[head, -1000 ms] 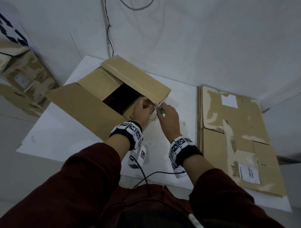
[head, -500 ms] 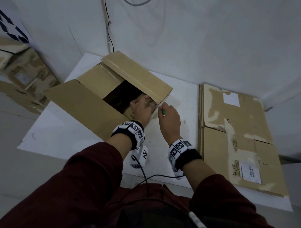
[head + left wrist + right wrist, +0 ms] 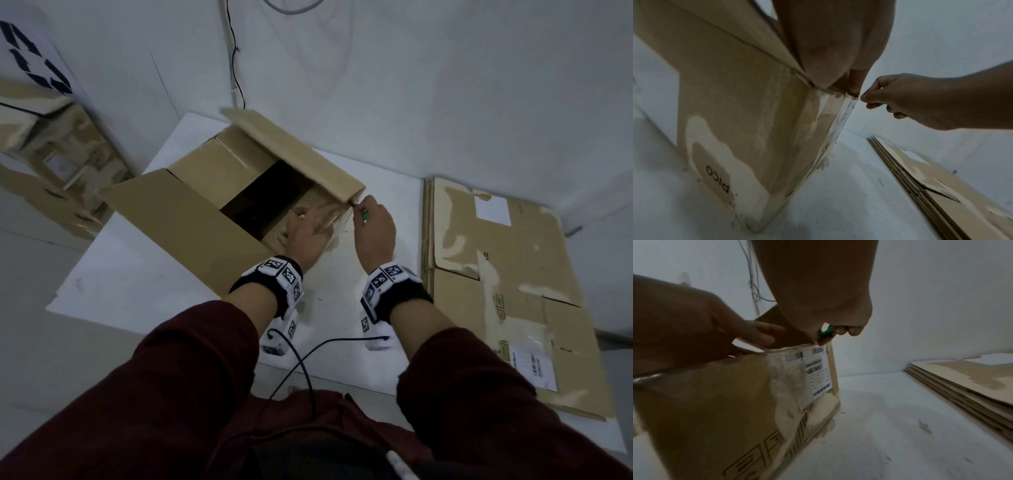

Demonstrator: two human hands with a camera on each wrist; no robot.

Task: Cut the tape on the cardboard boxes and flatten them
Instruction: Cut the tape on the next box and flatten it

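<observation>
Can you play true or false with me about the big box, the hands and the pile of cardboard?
1. The box has its top flaps open. True.
2. The right hand holds something small and green. True.
3. The flattened cardboard lies to the left of the box. False: it lies to the right of it, on the white table.
4. The left hand is flat on the table, away from the box. False: it is at the box's top edge.
5. The box has a white label with barcodes. True.
</observation>
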